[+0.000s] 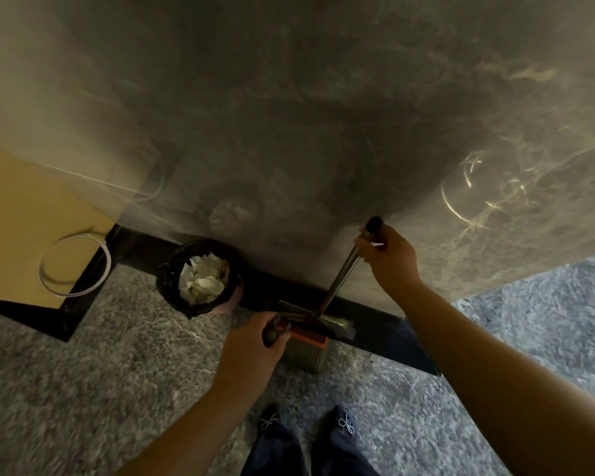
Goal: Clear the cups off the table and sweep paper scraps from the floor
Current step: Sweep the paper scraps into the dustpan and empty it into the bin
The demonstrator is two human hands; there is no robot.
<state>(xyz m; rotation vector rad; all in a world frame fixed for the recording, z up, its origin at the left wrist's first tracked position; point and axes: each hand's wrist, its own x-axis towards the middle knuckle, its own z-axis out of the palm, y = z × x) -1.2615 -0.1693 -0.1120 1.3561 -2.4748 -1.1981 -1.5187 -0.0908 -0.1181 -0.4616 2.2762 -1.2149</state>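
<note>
Head view, looking down at the floor (83, 389) by a grey wall. Your right hand (390, 257), at about 2 o'clock from frame centre, is clenched round the top of the broom handle (340, 273); the shaft's long axis runs from that hand down toward 7 o'clock, ending at the broom head (315, 317) against the black skirting (375, 333). Your left hand (255, 348), at roughly 6 o'clock, grips the dark handle of the dustpan (306, 348), whose orange-edged comb sits just beside and under the broom head. Broom head and dustpan look touching or nearly so; blur keeps you from telling which. The bin (196, 280), black-lined, stands at 9 o'clock from the dustpan, near your left hand and against the same skirting; it holds crumpled paper scraps (203, 280). No loose scraps are clear on the floor here, and whether any lie in the dustpan you cannot tell. No cups or table in view. Judgement: you are at the tail of the sweeping step. The next move turns on the bin lying left of the dustpan: the left hand is the nearer one, and the tip would go toward 9 o'clock. Your feet (306, 422) stand at 6 o'clock, well clear of that path.
</note>
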